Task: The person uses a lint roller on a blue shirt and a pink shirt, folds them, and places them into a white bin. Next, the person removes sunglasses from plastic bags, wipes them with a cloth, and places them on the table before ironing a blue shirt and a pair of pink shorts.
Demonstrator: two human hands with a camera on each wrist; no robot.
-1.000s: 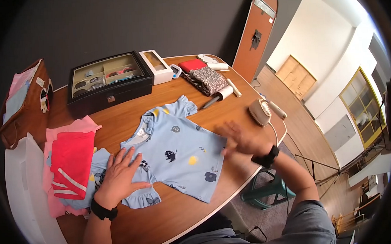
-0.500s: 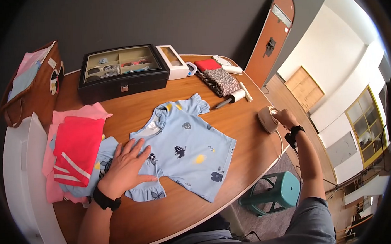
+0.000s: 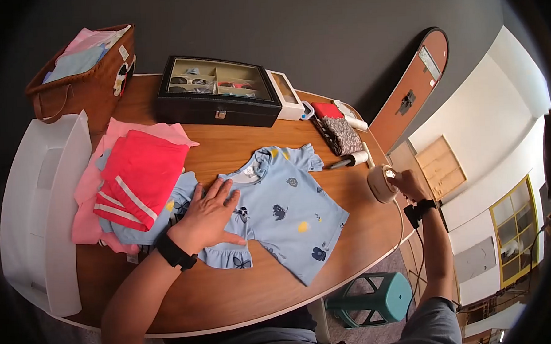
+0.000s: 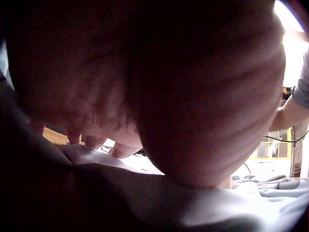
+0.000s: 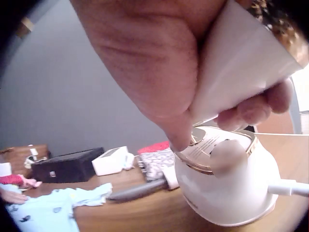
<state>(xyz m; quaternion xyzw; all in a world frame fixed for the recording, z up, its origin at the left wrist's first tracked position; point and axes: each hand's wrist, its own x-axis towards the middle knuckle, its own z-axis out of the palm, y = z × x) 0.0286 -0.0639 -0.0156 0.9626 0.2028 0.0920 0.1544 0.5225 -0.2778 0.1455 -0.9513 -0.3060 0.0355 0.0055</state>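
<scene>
A light blue child's top (image 3: pixel 280 199) with ruffled sleeves and dark and yellow prints lies spread on the wooden table. My left hand (image 3: pixel 207 219) rests on its near-left sleeve side, palm down with fingers spread. In the left wrist view the palm (image 4: pixel 207 106) sits close over the cloth. At the table's right end stands a small white iron (image 3: pixel 379 186) with gold trim. My right hand (image 3: pixel 409 184) grips its handle; the right wrist view shows fingers (image 5: pixel 253 111) curled round the handle above the iron's body (image 5: pixel 227 193).
Left of the top lie folded red and pink clothes (image 3: pixel 142 178), beside a white bin (image 3: pixel 37 213) and a brown basket (image 3: pixel 99 81). Behind are a black glasses case (image 3: pixel 217 104), a white box (image 3: pixel 287 97), folded patterned cloth (image 3: pixel 338 135) and a lint roller (image 3: pixel 353 160). A green stool (image 3: pixel 385 296) stands below.
My right hand has moved from beside the top's hem out to the iron and taken hold of its handle. My left hand stays on the top. The head view has shifted.
</scene>
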